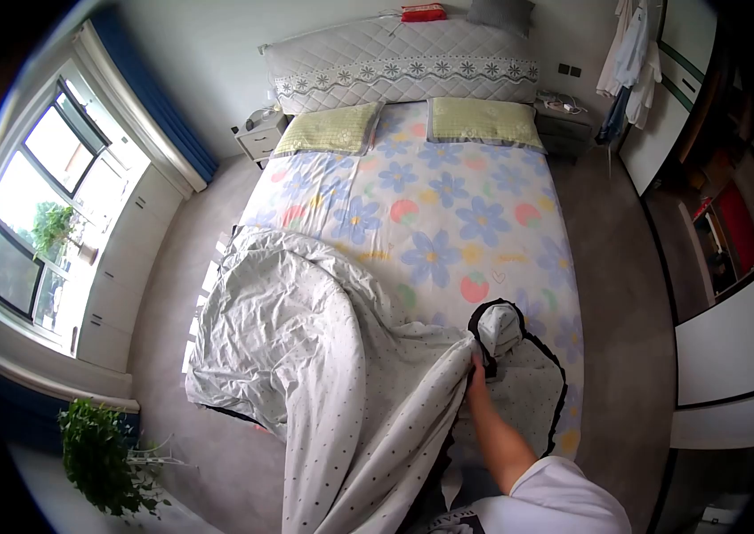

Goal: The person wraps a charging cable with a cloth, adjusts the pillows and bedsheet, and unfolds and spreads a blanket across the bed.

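A white duvet cover (306, 356) with small dark dots and black edging lies rumpled over the lower half of the bed. Its folds spill past the bed's front edge toward me. My right hand (478, 365) reaches forward and is closed on a gathered part of the duvet cover, near a bunched white bundle with a black border. The fingers are mostly hidden by the fabric. Under the cover is a sheet (430, 258) printed with blue flowers and pink and green shapes. My left hand does not show.
Two green pillows (328, 129) lie by the padded headboard (403, 67). Nightstands (259, 141) flank the bed. A window with a sill plant (55, 227) is on the left, a leafy plant (105, 458) at lower left. Hanging clothes (633, 53) and a wardrobe (724, 356) stand right.
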The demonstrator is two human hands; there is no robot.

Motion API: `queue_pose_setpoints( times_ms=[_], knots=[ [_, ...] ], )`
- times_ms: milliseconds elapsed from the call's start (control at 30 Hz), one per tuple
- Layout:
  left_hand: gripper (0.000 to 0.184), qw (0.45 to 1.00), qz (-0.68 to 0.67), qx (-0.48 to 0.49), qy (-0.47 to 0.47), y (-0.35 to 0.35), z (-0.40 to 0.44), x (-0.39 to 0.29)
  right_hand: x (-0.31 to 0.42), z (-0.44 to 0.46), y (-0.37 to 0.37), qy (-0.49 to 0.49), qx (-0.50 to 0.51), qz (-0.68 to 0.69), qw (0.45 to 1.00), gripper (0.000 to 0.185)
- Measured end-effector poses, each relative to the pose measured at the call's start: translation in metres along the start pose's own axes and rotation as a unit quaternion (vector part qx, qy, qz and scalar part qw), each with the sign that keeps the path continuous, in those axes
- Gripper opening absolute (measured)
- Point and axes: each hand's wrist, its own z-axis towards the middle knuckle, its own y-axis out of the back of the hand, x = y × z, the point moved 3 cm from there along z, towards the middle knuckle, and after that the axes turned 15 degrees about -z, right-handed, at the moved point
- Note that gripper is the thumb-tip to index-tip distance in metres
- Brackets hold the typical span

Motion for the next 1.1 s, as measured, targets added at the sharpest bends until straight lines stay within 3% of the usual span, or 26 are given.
queue_pose_setpoints(
  times_ms=[100,133,167,200,233,267,367,467,500,533,567,600,633,667,700,767,800,833,867,900,967,1000,1100],
  knots=[
    [0.027,0.985,0.057,-0.158,0.031,0.02,0.006,0.039,0.031,0.052,0.009,-0.055,0.039,-0.114,0.991,0.051],
    [0.026,0.977,0.068,-0.197,0.046,0.027,0.007,0.055,0.05,0.088,0.018,-0.056,-0.011,-0.158,0.986,0.048],
    [0.025,0.969,0.076,-0.227,0.061,0.033,0.009,0.071,0.041,0.202,0.043,-0.053,0.076,-0.079,0.993,0.04],
    [0.025,0.961,0.083,-0.252,0.074,0.034,0.012,0.087,0.123,0.168,0.019,0.081,0.038,-0.112,0.99,0.038],
    [0.025,0.954,0.089,-0.271,0.088,0.036,0.015,0.102,0.195,0.142,-0.014,0.102,-0.013,-0.099,0.99,0.033],
    [0.025,0.948,0.093,-0.286,0.1,0.036,0.018,0.12,0.268,0.126,-0.037,0.16,0.002,-0.101,0.982,0.032],
    [0.026,0.934,0.105,-0.312,0.139,0.031,0.03,0.173,0.443,0.145,-0.073,0.351,0.006,-0.102,0.931,0.047],
    [0.029,0.928,0.097,-0.309,0.183,0.035,0.046,0.232,0.564,0.064,-0.084,0.332,0.004,-0.077,0.94,0.05],
    [0.031,0.934,0.088,-0.292,0.188,0.011,0.055,0.245,0.582,0.041,-0.085,0.32,-0.013,-0.085,0.943,0.05],
    [0.034,0.966,0.125,-0.19,0.119,-0.079,0.072,0.24,0.607,0.074,-0.071,0.341,-0.003,-0.155,0.927,0.051],
    [0.034,0.949,0.126,-0.244,0.154,-0.102,0.076,0.264,0.628,0.103,-0.053,0.359,0.007,-0.225,0.906,0.052],
    [0.034,0.961,0.124,-0.17,0.177,-0.129,0.09,0.285,0.615,0.1,-0.053,0.354,0.091,-0.195,0.91,0.059],
    [0.034,0.943,0.219,-0.117,0.22,-0.159,0.106,0.303,0.596,0.081,-0.049,0.293,0.13,-0.238,0.917,0.075],
    [0.032,0.939,0.183,-0.098,0.274,-0.16,0.113,0.337,0.587,0.097,-0.028,0.354,0.012,-0.278,0.893,0.072],
    [0.029,0.948,0.192,-0.041,0.249,-0.166,0.121,0.368,0.57,0.114,-0.005,0.362,-0.055,-0.319,0.874,0.074],
    [0.036,0.948,0.197,0.053,0.244,-0.186,0.134,0.418,0.53,0.136,0.045,0.314,-0.139,-0.404,0.848,0.081],
    [0.04,0.948,0.183,0.104,0.237,-0.187,0.134,0.45,0.504,0.136,0.074,0.228,-0.055,-0.449,0.862,0.081],
    [0.045,0.933,0.231,0.125,0.246,-0.209,0.133,0.459,0.471,0.161,0.112,0.234,-0.084,-0.495,0.833,0.068],
    [0.048,0.908,0.307,0.178,0.223,-0.199,0.126,0.491,0.434,0.173,0.151,0.141,-0.042,-0.569,0.809,0.059],
    [0.051,0.883,0.369,0.19,0.218,-0.201,0.114,0.511,0.384,0.162,0.179,0.117,-0.002,-0.547,0.829,0.058],
    [0.056,0.838,0.437,0.188,0.268,-0.214,0.09,0.527,0.298,0.113,0.216,-0.085,0.099,-0.549,0.826,0.085],
    [0.057,0.84,0.432,0.206,0.256,-0.207,0.075,0.543,0.251,0.093,0.236,-0.124,0.157,-0.532,0.823,0.099],
    [0.058,0.841,0.41,0.216,0.278,-0.202,0.049,0.56,0.154,0.014,0.271,-0.228,0.377,-0.346,0.828,0.09]
  ],
)
